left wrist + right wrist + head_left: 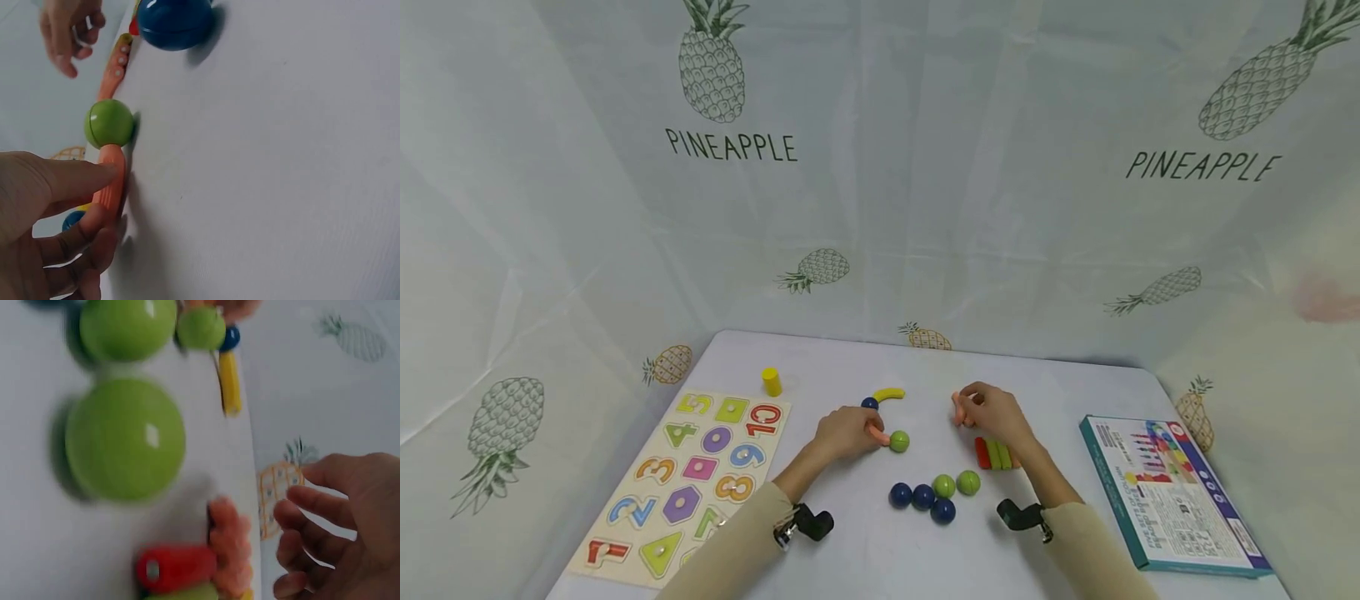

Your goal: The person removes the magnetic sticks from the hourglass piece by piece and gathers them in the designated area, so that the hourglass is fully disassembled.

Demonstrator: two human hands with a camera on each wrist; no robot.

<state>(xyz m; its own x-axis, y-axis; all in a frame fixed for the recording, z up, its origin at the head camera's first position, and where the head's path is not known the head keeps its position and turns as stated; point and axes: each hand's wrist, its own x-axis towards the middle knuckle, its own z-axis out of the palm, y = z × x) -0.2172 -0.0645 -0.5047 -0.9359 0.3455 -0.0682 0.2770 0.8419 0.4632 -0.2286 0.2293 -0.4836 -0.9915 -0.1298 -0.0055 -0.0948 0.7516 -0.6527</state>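
My left hand [844,432] pinches a ribbed orange stick-shaped piece [112,178] between thumb and fingers, low over the table. One end of that piece meets a green ball [898,442]. Beyond the hand lie a small blue ball [870,403] and a curved yellow piece [890,393]. My right hand [1000,415] hovers with loosely bent fingers, and the right wrist view shows nothing between them. Close to it lies a lumpy salmon-orange piece [230,547], apart from the fingers. Below the right hand sit a red piece [982,453] and green sticks [998,455] side by side.
Several dark blue balls [922,497] and two green balls [968,482] rest nearer the front. A wooden number-and-shape puzzle board [700,492] lies on the left, a yellow cylinder [771,382] behind it. On the right is a flat toy box [1176,492].
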